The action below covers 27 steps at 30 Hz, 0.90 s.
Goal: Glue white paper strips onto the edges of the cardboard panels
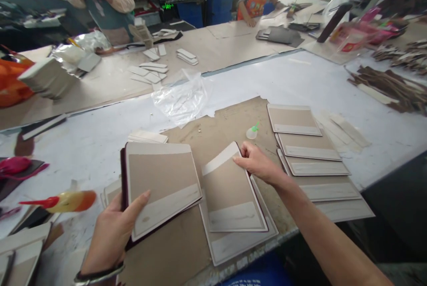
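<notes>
My left hand [115,228] is closed round the left edge of a stack of beige panels [163,175] with pale bands and dark maroon edges, its thumb lying on top. With thumb and curled fingers, my right hand [255,161] pinches the upper right edge of a single similar panel [230,192]. That panel rests at an angle over another panel [240,246] near the table's front edge. To the right, several more panels [318,166] lie overlapped in a row. Brown cardboard [167,250] lies beneath the work.
A small bottle with a green tip [252,132] stands beyond my right hand. At left lies a yellow bottle with a red nozzle [73,201]. Clear plastic film [182,97] and brown strips [390,86] lie farther back. Two people stand across the table.
</notes>
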Tool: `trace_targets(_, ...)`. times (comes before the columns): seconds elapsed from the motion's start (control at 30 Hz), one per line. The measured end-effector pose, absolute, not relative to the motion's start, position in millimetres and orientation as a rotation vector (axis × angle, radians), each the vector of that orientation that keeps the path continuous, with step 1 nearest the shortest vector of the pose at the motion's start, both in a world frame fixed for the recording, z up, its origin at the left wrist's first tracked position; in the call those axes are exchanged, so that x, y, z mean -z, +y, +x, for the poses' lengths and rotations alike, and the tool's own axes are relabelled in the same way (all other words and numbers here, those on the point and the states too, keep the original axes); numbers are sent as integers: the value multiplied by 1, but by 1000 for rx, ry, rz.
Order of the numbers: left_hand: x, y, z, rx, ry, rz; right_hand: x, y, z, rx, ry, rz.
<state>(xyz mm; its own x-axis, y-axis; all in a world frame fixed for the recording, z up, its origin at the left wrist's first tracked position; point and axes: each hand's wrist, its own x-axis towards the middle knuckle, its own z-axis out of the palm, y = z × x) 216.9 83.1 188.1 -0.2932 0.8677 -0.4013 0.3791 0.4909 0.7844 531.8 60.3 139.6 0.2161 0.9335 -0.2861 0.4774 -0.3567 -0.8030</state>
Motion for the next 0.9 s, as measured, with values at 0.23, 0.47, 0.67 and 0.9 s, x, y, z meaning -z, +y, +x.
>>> trace_targets(0.23,-205,92,253,-474,1717,1589,-194,127,455,-1073,-1363,-1741)
trace_targets(0.47,-197,94,272,-411,1687,1668,-185,145,407,-1326,-1300,-1559)
trace_targets(0.67,-191,98,258,-516,1723,1521,-150,64,482,-907,-1482,-2038)
trace_targets(0.9,-190,97,253,-568,1720,1500,-61,-63,527,-1065,-1241,-2789)
